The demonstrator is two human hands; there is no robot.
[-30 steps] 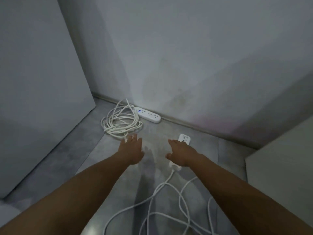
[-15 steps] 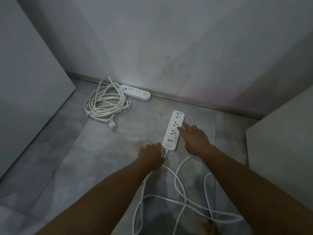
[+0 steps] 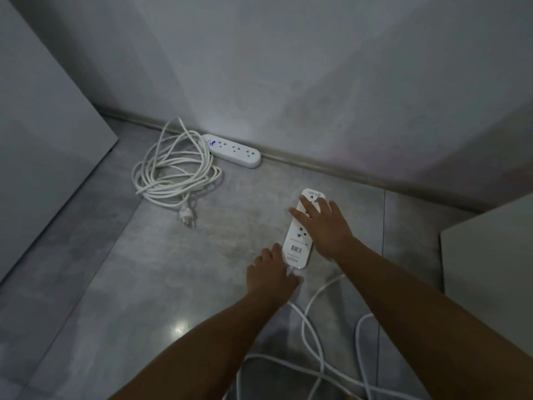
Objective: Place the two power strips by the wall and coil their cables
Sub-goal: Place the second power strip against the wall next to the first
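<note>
White plastic on grey floor (image 3: 138, 284), two strips in play. First power strip (image 3: 235, 151) flat against the skirting (image 3: 331, 168) at the foot of the back wall (image 3: 288, 82), sockets up, small blue light (image 3: 212, 143) glowing at its left end. Just beside it, toward the floor's far left corner, its coiled cable (image 3: 173, 174): a loose bundle of white loops, plug (image 3: 187, 218) poking out on the near side.

Second power strip (image 3: 297, 241) out on open floor, near the skirting but not touching it, end-on to the wall, sockets and barcode label facing up. Right hand (image 3: 327, 226) palm down on the far half of it, fingers straight and fanned apart across the sockets, far tip of the strip just showing beyond them. Left hand (image 3: 271, 272) at the near left corner of the same strip, fingertips against its long edge, thumb down by the cord outlet. Fingers bent and close together there. Gripping or only touching? Cannot tell.

Loose cable (image 3: 303, 327) trailing from that near end back toward the floor's near edge, uncoiled, wide white loops crossing each other between and beneath the two forearms, off the bottom of the view.

Pale panel (image 3: 43, 111) along the floor's left edge, white cabinet (image 3: 490, 269) at its right edge.
</note>
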